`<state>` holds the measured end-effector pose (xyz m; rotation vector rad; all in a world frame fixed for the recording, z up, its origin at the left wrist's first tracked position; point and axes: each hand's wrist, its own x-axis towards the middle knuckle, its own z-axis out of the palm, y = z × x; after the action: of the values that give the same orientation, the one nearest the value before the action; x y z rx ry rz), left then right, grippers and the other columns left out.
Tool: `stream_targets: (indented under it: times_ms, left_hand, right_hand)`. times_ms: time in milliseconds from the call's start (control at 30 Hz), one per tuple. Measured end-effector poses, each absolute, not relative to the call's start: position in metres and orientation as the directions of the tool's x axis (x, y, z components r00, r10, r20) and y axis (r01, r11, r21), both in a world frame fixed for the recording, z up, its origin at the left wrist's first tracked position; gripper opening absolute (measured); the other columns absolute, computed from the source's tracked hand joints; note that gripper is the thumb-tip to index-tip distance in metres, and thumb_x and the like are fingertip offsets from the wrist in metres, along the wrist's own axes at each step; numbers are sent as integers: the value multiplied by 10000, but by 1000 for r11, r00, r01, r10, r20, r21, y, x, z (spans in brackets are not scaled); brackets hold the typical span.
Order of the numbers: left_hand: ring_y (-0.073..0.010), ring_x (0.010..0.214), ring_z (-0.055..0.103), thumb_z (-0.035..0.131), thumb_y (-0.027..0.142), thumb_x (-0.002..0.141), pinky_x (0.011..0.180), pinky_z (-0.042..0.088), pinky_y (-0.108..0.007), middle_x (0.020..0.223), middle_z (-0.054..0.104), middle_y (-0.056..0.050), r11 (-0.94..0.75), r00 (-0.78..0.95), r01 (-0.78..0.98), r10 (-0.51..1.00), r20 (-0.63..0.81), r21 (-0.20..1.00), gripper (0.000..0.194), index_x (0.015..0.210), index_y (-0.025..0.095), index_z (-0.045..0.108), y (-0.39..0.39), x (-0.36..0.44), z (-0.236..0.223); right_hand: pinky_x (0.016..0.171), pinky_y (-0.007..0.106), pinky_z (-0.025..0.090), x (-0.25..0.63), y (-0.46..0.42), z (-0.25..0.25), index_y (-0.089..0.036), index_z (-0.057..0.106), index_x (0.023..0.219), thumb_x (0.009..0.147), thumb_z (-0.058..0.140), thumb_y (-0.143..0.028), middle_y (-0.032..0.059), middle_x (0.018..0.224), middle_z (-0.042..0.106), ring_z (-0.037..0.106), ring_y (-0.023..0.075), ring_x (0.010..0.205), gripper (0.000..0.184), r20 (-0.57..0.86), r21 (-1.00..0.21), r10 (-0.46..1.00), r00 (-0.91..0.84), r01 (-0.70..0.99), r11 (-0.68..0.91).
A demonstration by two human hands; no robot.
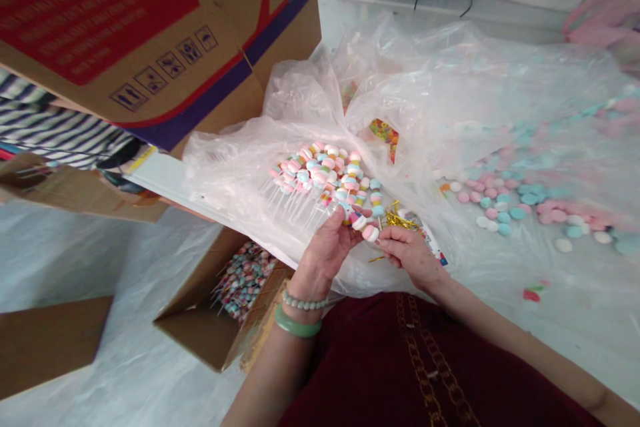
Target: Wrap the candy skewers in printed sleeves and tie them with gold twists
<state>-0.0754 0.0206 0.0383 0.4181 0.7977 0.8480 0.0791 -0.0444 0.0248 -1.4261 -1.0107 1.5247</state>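
Note:
My left hand is closed around a marshmallow skewer with pink, white and coloured pieces. The skewer slants down toward my right hand, whose fingers pinch close to its end piece. What lies between those fingers is too small to make out. Just beyond both hands is a heap of finished-looking marshmallow skewers, their white sticks pointing toward the table's left edge. Gold twist ties lie behind my right hand, partly over a printed packet.
Clear plastic sheeting covers the table. Loose pink, blue and white marshmallows are spread at the right. A large carton stands at the back left. Below the table edge, an open box holds many skewers. Another person's striped clothing shows at left.

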Motion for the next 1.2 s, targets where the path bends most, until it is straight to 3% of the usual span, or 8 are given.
stream_targets:
  times_ms: [100,233,367,567,700,800,1067,1200]
  left_hand:
    - [-195,800,671,549,288,880,784,536,-345,911,703,-96,631,394,-497,776,-493,596,219,981,122,649,26,-85,40]
    - [-225,760,681,487,401,908,779,545,-417,894,706,-114,636,403,-510,771,-493,578,335,999,120,645,29,-91,44]
    - [-233,770,687,490,396,909,758,552,-391,859,708,-121,619,330,-520,782,-530,589,330,915,108,651,27,-86,43]
    - [-237,755,692,426,411,934,702,561,-370,848,709,-123,613,312,-525,784,-537,591,369,924,112,642,23,-78,45]
    - [-214,719,681,439,391,933,694,566,-360,821,709,-113,619,303,-509,779,-549,598,354,936,108,651,26,-83,45]
    - [-183,705,669,503,325,909,681,571,-340,849,714,-89,594,249,-505,795,-553,626,260,950,124,662,29,-88,43]
    - [-203,769,669,571,452,854,734,559,-353,865,710,-103,527,271,-490,849,-454,694,358,889,111,676,24,-84,36]
    - [-225,764,680,572,541,823,765,546,-379,895,712,-121,529,295,-430,848,-440,732,455,908,107,678,21,-82,31]
  right_hand:
    - [421,217,210,82,-44,28,-182,552,684,767,573,-337,-72,486,414,320,70,428,177,-390,-914,916,-94,-83,-398]
    - [412,202,202,83,-43,29,-171,573,697,765,593,-323,-69,489,436,334,57,427,168,-400,-906,906,-136,-93,-414]
    - [374,185,152,83,-40,30,-150,588,724,739,641,-318,-71,472,439,288,37,384,177,-475,-833,860,-185,-219,-507]
    - [317,133,102,89,-36,29,-142,530,777,717,675,-178,-107,482,399,180,-2,328,161,-549,-411,627,-553,-474,-778]
    - [308,89,138,97,-35,22,-150,453,753,841,577,-152,-99,520,404,212,-11,328,152,-492,-116,489,-720,-503,-857]
    - [300,80,152,104,-34,19,-160,418,752,920,477,-154,-92,533,405,257,-6,327,179,-441,12,432,-787,-487,-874]
    - [294,91,155,100,-29,23,-165,410,713,915,451,-156,-93,496,385,254,4,317,206,-444,-23,432,-785,-472,-881]
    - [305,110,124,86,-34,32,-160,467,720,785,596,-160,-112,472,375,182,1,320,145,-551,-238,501,-667,-450,-861]
